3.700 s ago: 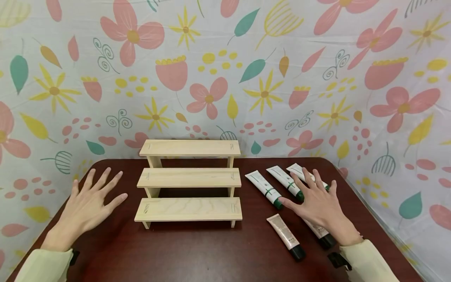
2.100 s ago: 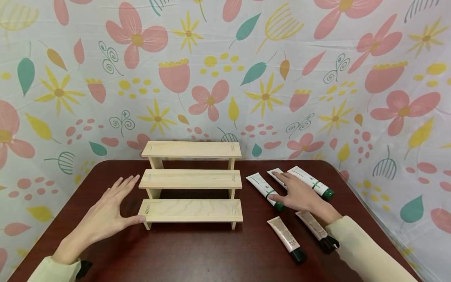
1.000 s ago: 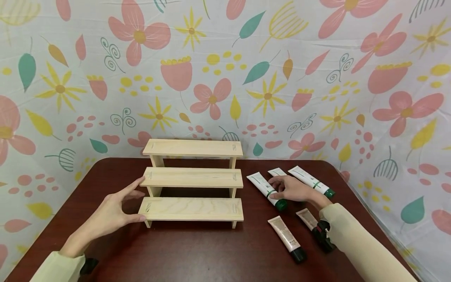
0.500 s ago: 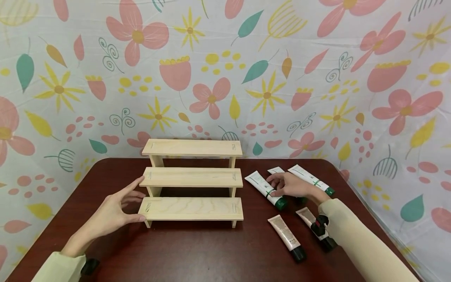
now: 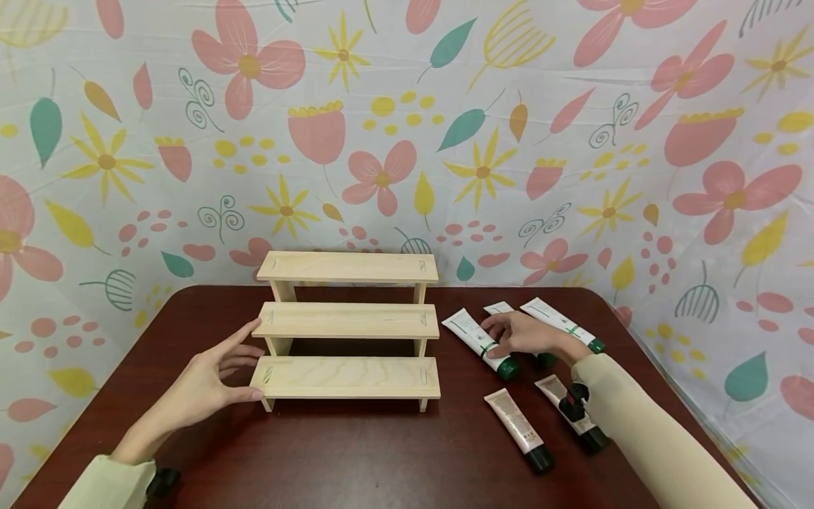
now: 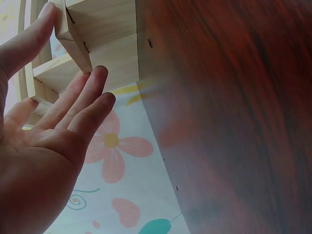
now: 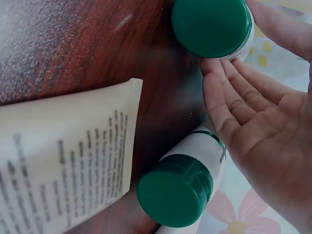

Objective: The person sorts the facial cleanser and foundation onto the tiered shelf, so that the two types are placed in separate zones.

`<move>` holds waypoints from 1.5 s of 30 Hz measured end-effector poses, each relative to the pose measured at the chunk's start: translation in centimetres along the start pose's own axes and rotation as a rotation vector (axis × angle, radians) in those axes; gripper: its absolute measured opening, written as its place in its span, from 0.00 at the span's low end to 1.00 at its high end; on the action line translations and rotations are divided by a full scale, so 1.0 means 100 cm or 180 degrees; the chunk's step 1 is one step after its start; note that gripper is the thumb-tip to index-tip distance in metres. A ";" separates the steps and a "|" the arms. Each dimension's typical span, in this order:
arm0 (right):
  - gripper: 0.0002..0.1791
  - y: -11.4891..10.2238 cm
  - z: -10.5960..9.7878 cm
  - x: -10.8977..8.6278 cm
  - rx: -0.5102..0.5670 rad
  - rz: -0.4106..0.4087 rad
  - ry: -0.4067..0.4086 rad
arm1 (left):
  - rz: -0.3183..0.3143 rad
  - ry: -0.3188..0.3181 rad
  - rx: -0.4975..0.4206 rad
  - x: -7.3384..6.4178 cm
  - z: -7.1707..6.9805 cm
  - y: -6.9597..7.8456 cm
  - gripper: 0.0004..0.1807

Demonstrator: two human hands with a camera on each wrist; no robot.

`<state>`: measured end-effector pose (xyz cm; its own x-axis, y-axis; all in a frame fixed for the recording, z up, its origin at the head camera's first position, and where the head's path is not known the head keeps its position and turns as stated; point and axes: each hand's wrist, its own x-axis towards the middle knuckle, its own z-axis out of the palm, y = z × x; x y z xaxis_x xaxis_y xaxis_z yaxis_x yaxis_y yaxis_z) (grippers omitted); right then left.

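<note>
A pale wooden three-step display rack (image 5: 346,376) stands on the table. My left hand (image 5: 184,392) is at its left end, with the thumb at the lowest step and the index fingertip at the middle one. In the left wrist view the fingers (image 6: 87,102) are stretched out beside the wood. My right hand (image 5: 528,334) pinches the leftmost white tube (image 5: 469,328) with a green cap, thumb on one side and fingers on the other. In the right wrist view its green cap (image 7: 212,27) shows between them. A second white tube (image 5: 498,307) is partly hidden behind that hand.
Another white tube with a green cap (image 5: 556,322) lies at the back right. Two beige tubes with black caps lie nearer: one beige tube (image 5: 514,423) in front, the other beige tube (image 5: 552,389) partly under the right wrist. A flowered cloth (image 5: 381,106) hangs behind the table.
From wide apart, my left hand has come right to the rack's left end. My right hand has moved left and taken hold of the leftmost white tube, which has shifted slightly.
</note>
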<state>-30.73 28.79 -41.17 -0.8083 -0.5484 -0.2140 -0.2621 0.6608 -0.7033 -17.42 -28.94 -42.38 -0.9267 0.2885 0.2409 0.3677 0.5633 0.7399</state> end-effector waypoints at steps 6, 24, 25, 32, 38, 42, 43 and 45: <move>0.41 -0.004 -0.001 0.002 -0.0066 0.0074 -0.0053 | 0.0007 0.0009 -0.0002 0.000 0.000 0.000 0.64; 0.41 -0.004 -0.005 0.007 0.0095 0.0219 -0.0279 | 0.0145 -0.0081 -0.0303 0.001 0.000 -0.008 0.62; 0.41 -0.004 -0.006 0.007 0.0077 0.0242 -0.0282 | 0.0180 -0.0093 -0.0346 0.001 0.000 -0.009 0.62; 0.42 -0.007 -0.007 0.007 -0.0078 0.0324 -0.0356 | 0.0321 -0.0203 -0.0528 0.003 -0.004 -0.016 0.61; 0.43 -0.007 -0.006 0.008 -0.0141 0.0316 -0.0377 | 0.0371 -0.0289 -0.0638 0.005 -0.007 -0.020 0.61; 0.43 -0.007 -0.005 0.008 -0.0162 0.0275 -0.0303 | 0.0374 -0.0301 -0.0657 0.005 -0.007 -0.021 0.61; 0.43 -0.007 -0.004 0.008 -0.0165 0.0261 -0.0279 | 0.0372 -0.0300 -0.0659 0.005 -0.007 -0.021 0.61; 0.43 -0.007 -0.003 0.007 -0.0162 0.0233 -0.0239 | 0.0372 -0.0293 -0.0664 0.005 -0.007 -0.021 0.61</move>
<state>-31.30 28.06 -40.60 -0.7850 -0.5334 -0.3152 -0.2318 0.7246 -0.6490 -18.69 -30.53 -43.33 -0.8644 0.4168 0.2812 0.4389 0.3528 0.8263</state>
